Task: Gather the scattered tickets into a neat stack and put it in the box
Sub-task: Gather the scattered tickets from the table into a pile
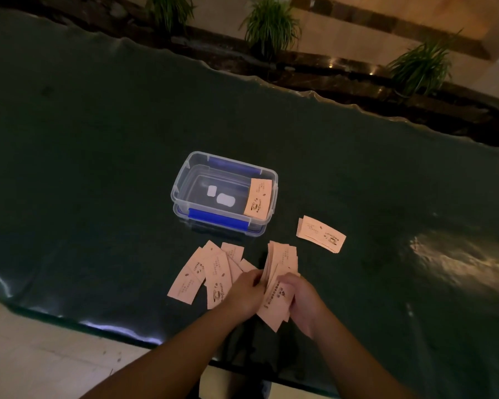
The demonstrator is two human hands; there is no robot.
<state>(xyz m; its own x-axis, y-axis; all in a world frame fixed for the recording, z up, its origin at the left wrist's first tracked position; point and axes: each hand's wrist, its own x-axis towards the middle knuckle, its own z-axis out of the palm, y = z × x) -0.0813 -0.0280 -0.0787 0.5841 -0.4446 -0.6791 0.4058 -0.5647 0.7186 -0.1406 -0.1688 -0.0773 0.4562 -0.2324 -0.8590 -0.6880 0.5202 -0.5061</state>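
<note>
A bundle of pink coffee tickets (278,279) stands on edge between my two hands near the table's front. My left hand (244,292) presses its left side and my right hand (298,298) grips its right side. Several loose tickets (205,273) lie fanned out just left of my left hand. A small separate pile of tickets (321,234) lies to the right of the box. The clear plastic box (185,180) with blue clips stands open beyond my hands, and one ticket (257,198) leans inside against its right wall.
The table (98,168) is covered in dark green cloth with a glossy front edge (121,331). Potted plants (271,27) line a ledge behind it. Pale floor tiles (41,355) show at the lower left.
</note>
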